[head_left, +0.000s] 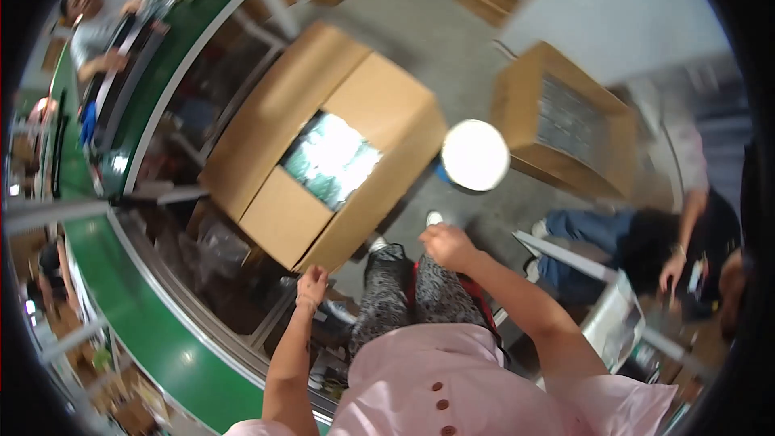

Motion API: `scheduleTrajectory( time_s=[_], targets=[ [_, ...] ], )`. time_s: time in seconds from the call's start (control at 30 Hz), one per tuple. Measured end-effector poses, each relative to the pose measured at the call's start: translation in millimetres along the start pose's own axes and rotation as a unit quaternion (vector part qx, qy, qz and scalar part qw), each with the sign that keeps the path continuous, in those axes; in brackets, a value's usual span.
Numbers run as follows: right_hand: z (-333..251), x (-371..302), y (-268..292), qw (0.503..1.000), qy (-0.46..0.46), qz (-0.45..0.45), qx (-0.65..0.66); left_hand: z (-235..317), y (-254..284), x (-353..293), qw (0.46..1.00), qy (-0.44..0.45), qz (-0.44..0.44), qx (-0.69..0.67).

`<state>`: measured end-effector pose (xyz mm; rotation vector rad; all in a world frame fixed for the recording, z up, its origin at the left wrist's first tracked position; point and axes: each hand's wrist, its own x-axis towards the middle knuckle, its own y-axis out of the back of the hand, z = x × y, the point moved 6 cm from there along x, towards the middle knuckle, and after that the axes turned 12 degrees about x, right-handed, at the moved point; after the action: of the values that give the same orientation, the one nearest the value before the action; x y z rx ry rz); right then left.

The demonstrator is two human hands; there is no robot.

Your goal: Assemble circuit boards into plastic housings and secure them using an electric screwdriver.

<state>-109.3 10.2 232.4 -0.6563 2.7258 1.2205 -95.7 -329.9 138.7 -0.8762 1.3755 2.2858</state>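
A large cardboard carton point(274, 105) stands ahead of me with its top flaps partly folded in. Through the gap between the flaps, shiny clear plastic wrapping point(327, 153) shows, with strong glare on it. My left hand point(313, 284) is just off the carton's near corner, its fingers curled in and nothing visible in them. Whether it touches the cardboard I cannot tell. Out in front of my legs, my right hand point(448, 246) is closed with bent fingers, and no object shows in it. A round white-topped bucket or stool point(476, 155) stands beyond it, beside the carton.
A green conveyor belt point(173, 347) curves along my left, with a co-worker point(101, 32) at its far end. Another open carton point(517, 97) holding grey packed items sits at the far right. People are close on my right, one person's hand point(670, 270) reaching down.
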Motion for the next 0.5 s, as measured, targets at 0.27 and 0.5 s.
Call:
scheduleTrajectory(
  time_s=[0.27, 0.5],
  targets=[
    [17.2, 208.4, -48.0, 0.990, 0.106, 0.092, 0.030, -8.2, 46.3, 120.3, 0.975, -0.033, 0.214, -0.049],
    [54.5, 378.8, -42.2, 0.980, 0.155, 0.128, -0.011, 21.2, 86.2, 212.6, 0.939, -0.083, 0.332, 0.021]
  ],
)
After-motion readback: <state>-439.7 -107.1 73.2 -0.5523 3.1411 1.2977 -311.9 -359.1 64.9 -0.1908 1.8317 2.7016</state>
